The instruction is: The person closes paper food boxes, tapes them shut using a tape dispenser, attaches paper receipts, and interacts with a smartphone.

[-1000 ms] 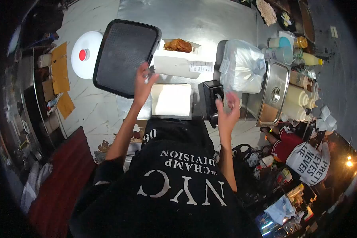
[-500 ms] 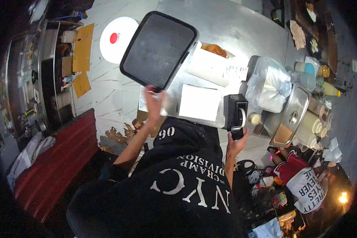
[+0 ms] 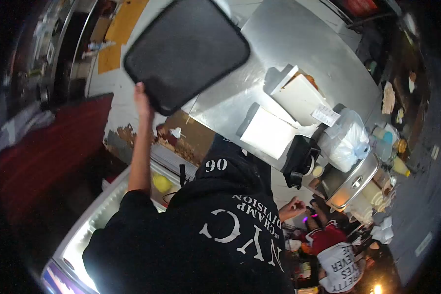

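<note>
My left hand (image 3: 143,103) grips the near corner of a black rectangular tray (image 3: 188,54), its fingers partly hidden beneath the rim. The tray is held up, tilted, off the left side of the steel table (image 3: 264,36). Low beside my body, my right hand (image 3: 293,209) hangs with its fingers loosely bent and apart, and nothing shows in it. Nearest to that hand stands a black device with a white roll (image 3: 303,158) at the table's edge. A white sheet (image 3: 268,132) lies on the table, beside an open white box (image 3: 299,95) with browned food inside.
A tied plastic bag (image 3: 345,142) and a lidded steel container (image 3: 355,181) are on the right, with several bottles behind. Another person (image 3: 335,255) is at the lower right. A lit glass-topped case (image 3: 90,245) stands at my left.
My left hand has lifted the tray and carried it leftward off the table. My right hand has come away from the black device and dropped toward my side. The camera view has turned.
</note>
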Tool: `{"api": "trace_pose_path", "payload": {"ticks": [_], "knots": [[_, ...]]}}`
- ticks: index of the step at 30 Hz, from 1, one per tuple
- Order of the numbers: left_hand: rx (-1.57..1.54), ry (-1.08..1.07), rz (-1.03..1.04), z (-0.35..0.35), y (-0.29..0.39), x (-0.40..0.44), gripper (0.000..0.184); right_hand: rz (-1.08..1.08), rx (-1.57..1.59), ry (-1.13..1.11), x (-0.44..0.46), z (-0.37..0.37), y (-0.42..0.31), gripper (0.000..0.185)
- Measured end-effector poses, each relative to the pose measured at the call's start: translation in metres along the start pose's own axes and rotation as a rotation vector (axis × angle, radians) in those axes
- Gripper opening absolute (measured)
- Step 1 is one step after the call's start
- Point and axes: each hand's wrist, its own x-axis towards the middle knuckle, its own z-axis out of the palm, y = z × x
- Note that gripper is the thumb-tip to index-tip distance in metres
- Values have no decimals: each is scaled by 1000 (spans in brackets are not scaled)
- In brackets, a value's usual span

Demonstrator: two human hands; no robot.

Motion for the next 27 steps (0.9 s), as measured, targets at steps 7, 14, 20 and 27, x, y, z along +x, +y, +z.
{"api": "trace_pose_path", "payload": {"ticks": [7, 14, 20, 27], "knots": [[-55, 271, -110, -276, 1, -111, 43, -303, -3, -1143, -3, 40, -83, 17], [305, 419, -464, -369, -94, -317, 39, 113, 215, -2026, -180, 151, -98, 70], [444, 231, -400, -332, -144, -383, 36, -272, -428, -1974, -159, 70, 37, 41], [730, -153, -424, -242, -251, -350, 53, 810, 335, -1289, -160, 93, 148, 40]]}}
